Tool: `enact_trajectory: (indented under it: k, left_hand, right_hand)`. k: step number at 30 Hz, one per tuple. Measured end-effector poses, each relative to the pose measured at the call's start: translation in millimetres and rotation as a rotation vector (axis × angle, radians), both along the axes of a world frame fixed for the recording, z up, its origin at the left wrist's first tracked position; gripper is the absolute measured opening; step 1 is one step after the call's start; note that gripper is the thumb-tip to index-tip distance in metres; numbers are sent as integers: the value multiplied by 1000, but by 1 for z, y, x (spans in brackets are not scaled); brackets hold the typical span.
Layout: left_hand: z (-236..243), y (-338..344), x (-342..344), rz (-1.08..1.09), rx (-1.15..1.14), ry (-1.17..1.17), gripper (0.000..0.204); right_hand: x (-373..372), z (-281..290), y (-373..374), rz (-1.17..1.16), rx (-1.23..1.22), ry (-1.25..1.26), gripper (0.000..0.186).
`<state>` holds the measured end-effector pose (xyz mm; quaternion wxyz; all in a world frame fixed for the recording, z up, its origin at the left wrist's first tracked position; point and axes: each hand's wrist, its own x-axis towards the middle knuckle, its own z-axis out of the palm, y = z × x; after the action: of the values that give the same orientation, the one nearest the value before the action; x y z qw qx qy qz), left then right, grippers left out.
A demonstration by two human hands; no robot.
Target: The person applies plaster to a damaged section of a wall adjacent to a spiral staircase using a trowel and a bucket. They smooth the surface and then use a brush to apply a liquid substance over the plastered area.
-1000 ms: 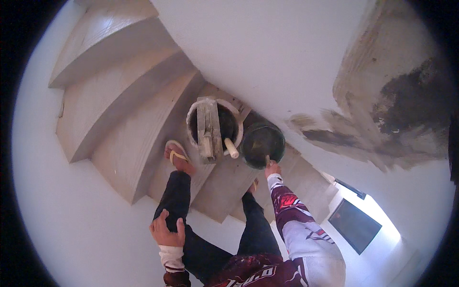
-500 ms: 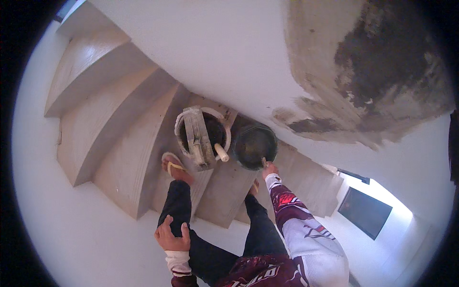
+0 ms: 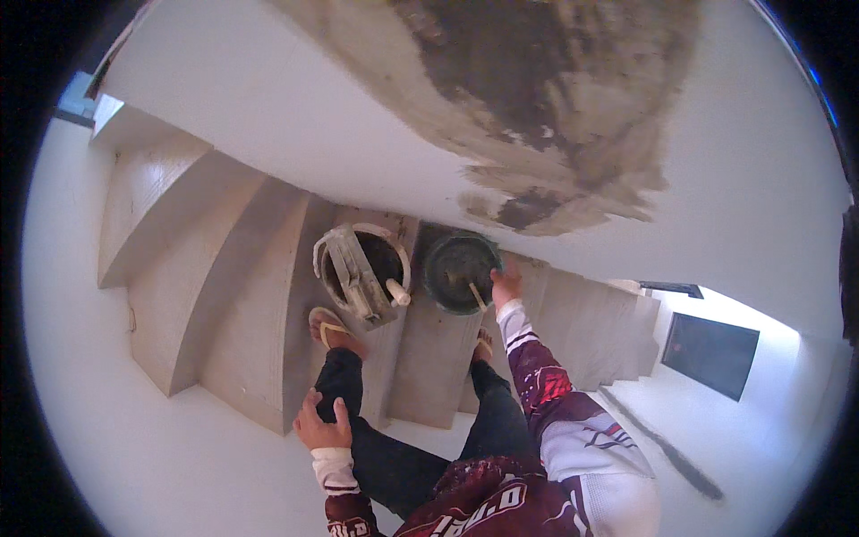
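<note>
At the far side of the stair, my right hand (image 3: 506,285) grips the right rim of a round dark green bucket (image 3: 432,288), fingers closed over the edge. Inside it leans a pale stick-like handle (image 3: 478,296); the tool's lower end is hard to make out. Fingers apart and holding nothing, my left hand (image 3: 322,424) is by my left knee. Left of the green bucket stands a mortar-crusted, pale-rimmed bucket (image 3: 407,259). Across its top lies a long grey plastering tool (image 3: 356,279), beside a rounded pale handle (image 3: 398,293).
Winding stair steps (image 3: 234,259) curve up at left and continue down at right. My sandalled feet stand near both buckets. The white wall (image 3: 358,134) beyond bears a wet grey mortar patch (image 3: 546,116). A dark rectangular panel (image 3: 711,354) shows at lower right.
My right hand has let go of the handle in the green bucket and taken the bucket's rim. The view has shifted, moving the wall patch leftward. My left hand stays by my knee.
</note>
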<state>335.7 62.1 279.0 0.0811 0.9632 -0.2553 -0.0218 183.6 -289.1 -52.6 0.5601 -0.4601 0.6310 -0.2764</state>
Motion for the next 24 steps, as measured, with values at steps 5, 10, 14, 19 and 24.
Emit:
enact_trajectory:
  k: [5, 10, 14, 19, 24]
  left_hand:
    - [0, -4, 14, 87, 29, 7, 51]
    - [-8, -13, 39, 25, 39, 6, 52]
    - [-7, -10, 43, 84, 62, 46, 52]
    - [-12, -16, 57, 66, 40, 58, 51]
    - [-6, -28, 62, 70, 57, 60, 49]
  right_hand:
    - [22, 114, -48, -273, 257, -693, 66]
    - [25, 113, -78, -260, 207, -938, 49]
    - [36, 155, -65, -275, 171, -875, 35]
    - [33, 128, -73, -142, -154, -690, 27]
    - [27, 123, -80, -159, -150, -775, 43]
